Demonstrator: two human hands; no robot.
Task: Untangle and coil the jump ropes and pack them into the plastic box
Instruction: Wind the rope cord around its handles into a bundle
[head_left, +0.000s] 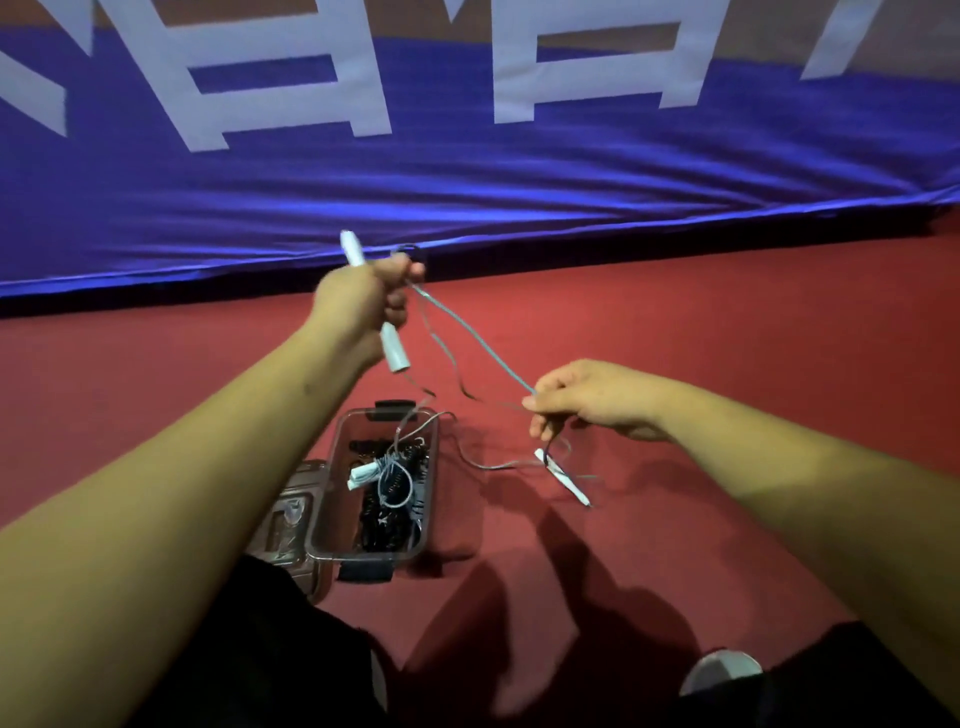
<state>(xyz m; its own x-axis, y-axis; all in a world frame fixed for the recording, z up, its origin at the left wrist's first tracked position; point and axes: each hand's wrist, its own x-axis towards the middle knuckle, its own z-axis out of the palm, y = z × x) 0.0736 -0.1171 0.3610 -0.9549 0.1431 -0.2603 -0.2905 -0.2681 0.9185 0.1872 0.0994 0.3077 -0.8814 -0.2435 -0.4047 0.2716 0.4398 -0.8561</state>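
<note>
Nearest, on the red floor (675, 322), the open box (317, 525) is seen, black rope (384, 525) and a white handle (363, 474) packed inside, its lid (291, 519) laid just left. To its right a loose handle (563, 478) is lying. Higher up, the grey cord (483, 343) is pinched by the right hand (587, 400); a third handle (395, 353) is clenched in the left hand (363, 301), before the blue banner (467, 182).
</note>
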